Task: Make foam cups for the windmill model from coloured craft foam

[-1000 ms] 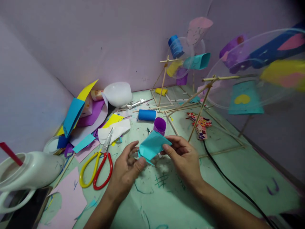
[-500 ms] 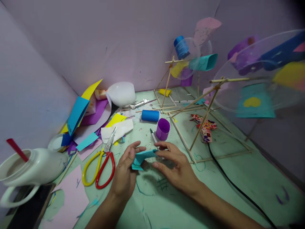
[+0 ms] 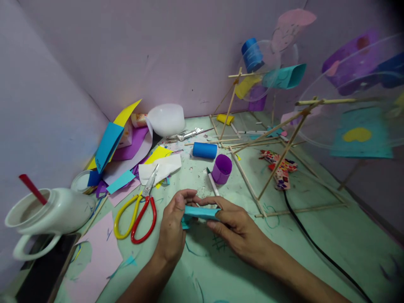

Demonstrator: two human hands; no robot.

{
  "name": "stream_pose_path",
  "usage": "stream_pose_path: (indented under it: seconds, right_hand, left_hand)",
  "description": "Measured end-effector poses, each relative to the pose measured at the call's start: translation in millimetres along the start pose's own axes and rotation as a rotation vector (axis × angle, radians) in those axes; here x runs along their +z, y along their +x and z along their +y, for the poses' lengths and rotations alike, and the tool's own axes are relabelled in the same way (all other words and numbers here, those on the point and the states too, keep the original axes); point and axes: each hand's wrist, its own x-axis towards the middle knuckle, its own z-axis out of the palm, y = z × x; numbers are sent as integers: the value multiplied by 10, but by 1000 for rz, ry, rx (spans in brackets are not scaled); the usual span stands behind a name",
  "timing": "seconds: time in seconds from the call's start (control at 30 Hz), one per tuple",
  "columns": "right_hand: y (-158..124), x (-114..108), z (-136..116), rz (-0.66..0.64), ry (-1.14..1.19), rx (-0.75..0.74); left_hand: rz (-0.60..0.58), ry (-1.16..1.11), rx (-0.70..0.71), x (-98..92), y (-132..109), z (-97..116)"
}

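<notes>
A folded piece of turquoise paper (image 3: 202, 213) is held low over the table between both hands. My left hand (image 3: 175, 223) has its fingers curled round the paper's left end. At the other end, my right hand (image 3: 232, 225) pinches the paper between thumb and fingers. Just beyond the hands lies a marker (image 3: 212, 183) with a dark tip, beside an upright purple paper tube (image 3: 221, 169). A blue paper tube (image 3: 205, 150) rests on its side behind it. Scissors (image 3: 139, 214) with one yellow and one red handle lie left of my left hand.
Stick frames (image 3: 285, 147) carrying clear discs with paper cups stand at the right. A patterned fabric-like piece (image 3: 280, 167) with a black cable (image 3: 312, 239) lies among them. At the left are a white mug (image 3: 66, 208), pink paper (image 3: 97, 256) and piled coloured paper (image 3: 109, 145).
My right fingers have closed further on the turquoise paper's right end, and the paper now lies more level. The whole scene has shifted slightly as the camera turned.
</notes>
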Motion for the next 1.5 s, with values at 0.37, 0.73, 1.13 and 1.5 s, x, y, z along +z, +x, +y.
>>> stream_pose_path:
  seconds: [0.37, 0.73, 1.13, 1.5]
  right_hand:
    - [-14, 1, -63, -27, -106, 10]
    - [-15, -7, -66, -25, -56, 43]
    - [-5, -18, -35, 190, 1, 67]
    - [-8, 17, -76, -77, -94, 38]
  left_hand:
    - [-53, 210, 92, -31, 3, 1]
    - [-7, 265, 123, 19, -18, 11]
    - [-144, -269, -169, 47, 4, 73]
    - [-126, -248, -50, 10, 15, 26]
